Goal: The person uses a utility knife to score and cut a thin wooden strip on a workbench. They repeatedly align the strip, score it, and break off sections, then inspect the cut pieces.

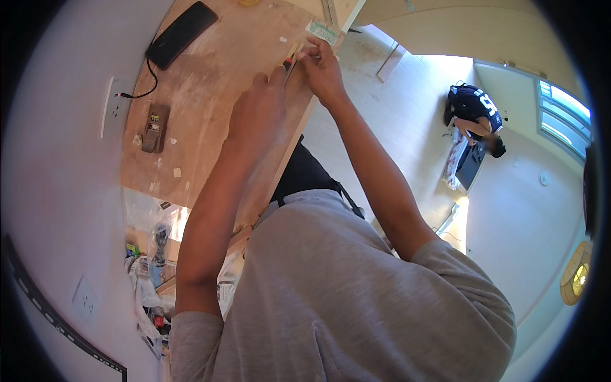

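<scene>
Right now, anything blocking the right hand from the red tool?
Nothing visible: the right hand is close beside the red tool, which sits in the left hand's grip. Whether they touch is too small to tell. The phone lies well off to the left.

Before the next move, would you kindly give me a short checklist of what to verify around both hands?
1. Left hand gripping the red-and-black tool: ok.
2. Right hand well clear of that tool: not ok, its fingertips are close beside it.
3. Tool tip touching the wooden board: cannot tell, too small here.
4. Phone away from both hands: ok, lying apart.
5. Co-worker away from the tool: ok, across the room.
</scene>
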The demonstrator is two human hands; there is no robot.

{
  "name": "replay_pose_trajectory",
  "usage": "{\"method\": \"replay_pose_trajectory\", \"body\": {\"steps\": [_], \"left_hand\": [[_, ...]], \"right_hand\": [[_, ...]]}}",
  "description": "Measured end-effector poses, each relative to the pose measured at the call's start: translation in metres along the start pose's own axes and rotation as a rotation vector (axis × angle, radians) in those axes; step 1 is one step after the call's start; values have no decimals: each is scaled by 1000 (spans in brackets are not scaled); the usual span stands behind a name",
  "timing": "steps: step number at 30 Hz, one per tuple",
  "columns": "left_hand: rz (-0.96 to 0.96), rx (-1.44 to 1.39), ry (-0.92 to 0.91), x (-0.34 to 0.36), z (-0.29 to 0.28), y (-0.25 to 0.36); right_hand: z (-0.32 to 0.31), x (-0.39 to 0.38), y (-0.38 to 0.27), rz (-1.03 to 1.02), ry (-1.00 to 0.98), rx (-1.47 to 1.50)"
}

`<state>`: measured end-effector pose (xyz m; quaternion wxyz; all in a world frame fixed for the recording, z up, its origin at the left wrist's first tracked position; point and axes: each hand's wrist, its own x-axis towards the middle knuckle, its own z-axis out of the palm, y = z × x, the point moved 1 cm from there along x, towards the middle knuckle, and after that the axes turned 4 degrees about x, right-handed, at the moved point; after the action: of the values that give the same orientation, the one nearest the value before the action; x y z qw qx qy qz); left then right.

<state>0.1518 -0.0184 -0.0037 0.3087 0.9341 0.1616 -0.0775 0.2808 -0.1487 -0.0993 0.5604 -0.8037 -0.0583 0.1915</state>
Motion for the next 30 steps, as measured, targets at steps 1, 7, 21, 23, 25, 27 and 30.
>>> {"method": "replay_pose_trajectory", "body": {"steps": [1,7,21,23,25,27,30], "left_hand": [[9,34,-12,0,-1,1],[34,102,-38,3,-6,6],[2,13,-28,-2,-2,2],[0,34,-45,-5,-2,0],[-4,51,-52,-11,-4,-2],[-13,66,-49,-18,-6,-4],[-38,64,-74,-27,-10,-4]], "right_hand": [[-4,-5,-1,-89,-58,-49],[-15,-19,-5,-294,-285,-336],[-2,-21,1,-375,-213,-595],[-2,-20,-1,-364,-208,-570],[-1,-21,-2,-324,-219,-563],[-2,-21,-4,-317,-220,-550],[-3,-22,-8,-337,-209,-558]]}}
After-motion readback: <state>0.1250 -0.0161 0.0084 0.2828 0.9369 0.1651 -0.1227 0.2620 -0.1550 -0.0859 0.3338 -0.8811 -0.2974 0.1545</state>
